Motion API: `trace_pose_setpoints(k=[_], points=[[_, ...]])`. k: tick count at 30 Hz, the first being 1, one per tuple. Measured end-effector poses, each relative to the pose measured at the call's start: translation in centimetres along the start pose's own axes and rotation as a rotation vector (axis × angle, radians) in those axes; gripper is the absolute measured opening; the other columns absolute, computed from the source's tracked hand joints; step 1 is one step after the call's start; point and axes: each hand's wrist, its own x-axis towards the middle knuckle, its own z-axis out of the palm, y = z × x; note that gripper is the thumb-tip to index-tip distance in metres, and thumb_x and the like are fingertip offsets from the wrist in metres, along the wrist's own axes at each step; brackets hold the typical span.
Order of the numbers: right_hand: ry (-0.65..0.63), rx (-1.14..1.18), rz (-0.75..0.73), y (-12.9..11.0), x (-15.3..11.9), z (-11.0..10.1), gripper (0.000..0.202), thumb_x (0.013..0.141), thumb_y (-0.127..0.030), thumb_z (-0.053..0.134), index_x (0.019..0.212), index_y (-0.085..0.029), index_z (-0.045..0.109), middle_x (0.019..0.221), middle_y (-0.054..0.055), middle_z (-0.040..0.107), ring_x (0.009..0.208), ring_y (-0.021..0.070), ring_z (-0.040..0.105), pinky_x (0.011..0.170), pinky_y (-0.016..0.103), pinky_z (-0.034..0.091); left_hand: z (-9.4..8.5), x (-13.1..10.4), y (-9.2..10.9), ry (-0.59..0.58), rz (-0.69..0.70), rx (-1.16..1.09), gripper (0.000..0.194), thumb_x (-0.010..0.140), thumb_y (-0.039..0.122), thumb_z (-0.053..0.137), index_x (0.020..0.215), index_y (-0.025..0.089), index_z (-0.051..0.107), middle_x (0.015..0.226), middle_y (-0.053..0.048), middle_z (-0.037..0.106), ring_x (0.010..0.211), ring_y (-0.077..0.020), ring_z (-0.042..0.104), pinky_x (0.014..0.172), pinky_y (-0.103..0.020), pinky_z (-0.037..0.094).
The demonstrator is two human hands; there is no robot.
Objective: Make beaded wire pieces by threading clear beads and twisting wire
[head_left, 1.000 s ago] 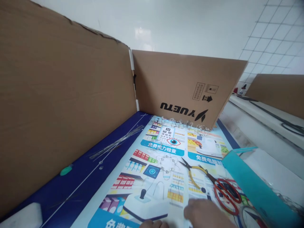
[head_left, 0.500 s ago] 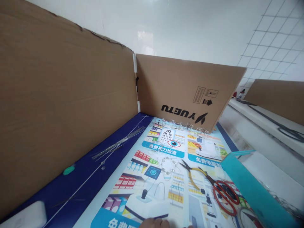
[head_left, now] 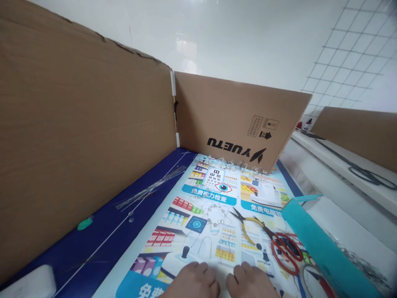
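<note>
At the bottom edge, my left hand (head_left: 195,282) and my right hand (head_left: 250,282) rest side by side with curled fingers and a small gap between them. Both are closed, and what the fingertips hold is hidden. Thin bent wire (head_left: 206,245) arcs up just beyond my left hand; whether it is held I cannot tell. A ring of clear beads on wire (head_left: 216,215) lies a little farther off on the printed sheet (head_left: 130,252). To its right are pliers with yellow handles (head_left: 247,232) and scissors with red handles (head_left: 289,253), overlapping each other.
Cardboard panels stand at the left (head_left: 87,136) and back (head_left: 229,111). Beaded wire pieces (head_left: 235,162) line the back panel's foot. A turquoise box (head_left: 322,244) with wire pieces is at right. Straight wires (head_left: 151,188), a green blob (head_left: 84,224) and a white object (head_left: 31,283) lie left.
Both my hands have come up farther into view from the bottom edge, side by side. The view has shifted slightly; the tools and the bead ring lie as before.
</note>
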Motion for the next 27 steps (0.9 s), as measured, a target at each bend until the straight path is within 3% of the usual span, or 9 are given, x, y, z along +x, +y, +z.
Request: trace_pose_setpoints(k=[3,9,14,20,23,27], points=[[0.035,0.015,0.007,0.6,1.4,-0.4,0.019,0.076,-0.015,0.051,0.062,-0.019,0.039,0.053,0.001,0.049,0.054,0.0149,0.044,0.045,0.025,0.025,-1.3,0.3,-0.9,0.006,-0.056,0.027,0.013,0.070,0.019,0.066,0.068,0.017,0.053,0.066,0.000,0.059,0.061,-0.0171,0.054,0.051,-0.026,0.031],[0.110,0.037,-0.036,0.4,2.6,2.5,0.020,0.078,-0.014,0.050,0.060,-0.018,0.042,0.049,0.001,0.048,0.053,0.0141,0.042,0.045,0.025,0.022,-1.4,0.7,-2.4,0.037,-0.069,0.054,0.012,0.075,0.021,0.062,0.068,0.017,0.053,0.064,0.000,0.057,0.062,-0.0166,0.050,0.051,-0.027,0.030],[-0.143,0.257,0.115,1.4,3.3,0.5,0.012,0.068,-0.010,0.059,0.065,-0.019,0.052,0.059,-0.001,0.055,0.058,0.0142,0.046,0.048,0.026,0.024,-2.3,0.6,-3.1,-0.054,-0.136,-0.032,0.005,0.075,0.018,0.060,0.076,0.018,0.056,0.073,-0.001,0.057,0.068,-0.0166,0.050,0.056,-0.027,0.034],[-0.416,0.335,0.280,1.9,3.9,-1.5,0.016,0.075,-0.008,0.048,0.071,-0.020,0.058,0.076,0.002,0.056,0.072,0.0154,0.049,0.057,0.025,0.029,-3.8,0.9,-2.8,-0.202,-0.194,-0.069,0.007,0.076,0.010,0.056,0.080,0.017,0.056,0.080,-0.004,0.058,0.074,-0.0193,0.051,0.061,-0.029,0.039],[-0.479,0.352,0.302,1.9,3.9,-1.8,0.019,0.073,-0.007,0.046,0.073,-0.020,0.059,0.075,0.003,0.055,0.068,0.0144,0.048,0.056,0.024,0.029,-4.0,1.2,-2.8,-0.213,-0.197,-0.084,0.008,0.077,0.009,0.053,0.081,0.016,0.056,0.080,-0.004,0.057,0.075,-0.0196,0.050,0.063,-0.030,0.040],[-0.475,0.345,0.281,2.1,3.8,-2.3,0.019,0.071,-0.006,0.046,0.070,-0.019,0.060,0.075,0.004,0.055,0.071,0.0156,0.049,0.056,0.024,0.030,-3.9,1.2,-2.6,-0.197,-0.199,-0.067,0.012,0.077,0.006,0.051,0.083,0.016,0.055,0.080,-0.005,0.056,0.075,-0.0190,0.050,0.063,-0.029,0.040]])
